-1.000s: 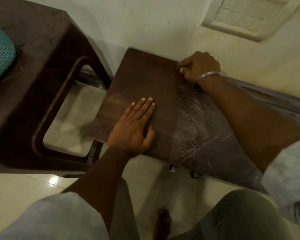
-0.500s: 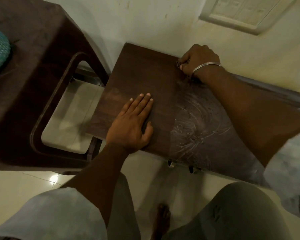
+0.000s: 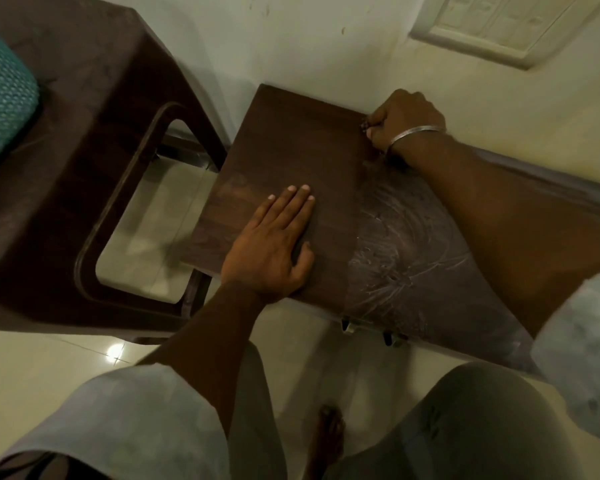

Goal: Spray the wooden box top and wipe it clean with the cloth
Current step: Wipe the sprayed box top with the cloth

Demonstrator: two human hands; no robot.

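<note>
The wooden box top (image 3: 291, 150) is dark brown and fills the middle of the view. Its left half looks plain, while its right half (image 3: 406, 251) carries whitish swirled smears. My left hand (image 3: 274, 244) lies flat on the left half with straight fingers, near the front edge. At the far edge by the wall, my right hand (image 3: 402, 119), with a metal bangle on the wrist, is curled and pinches a small dark thing (image 3: 364, 126) that is too small to identify. No cloth or spray bottle is in view.
A dark brown plastic chair (image 3: 94, 140) stands close on the left, with a teal cushion (image 3: 0, 98) at the left edge. The wall runs right behind the box. Two metal clasps (image 3: 350, 325) hang from the box's front edge. My bare foot (image 3: 326, 438) stands on the tiled floor.
Both hands keep their places on the box top. Only the camera has shifted a little.
</note>
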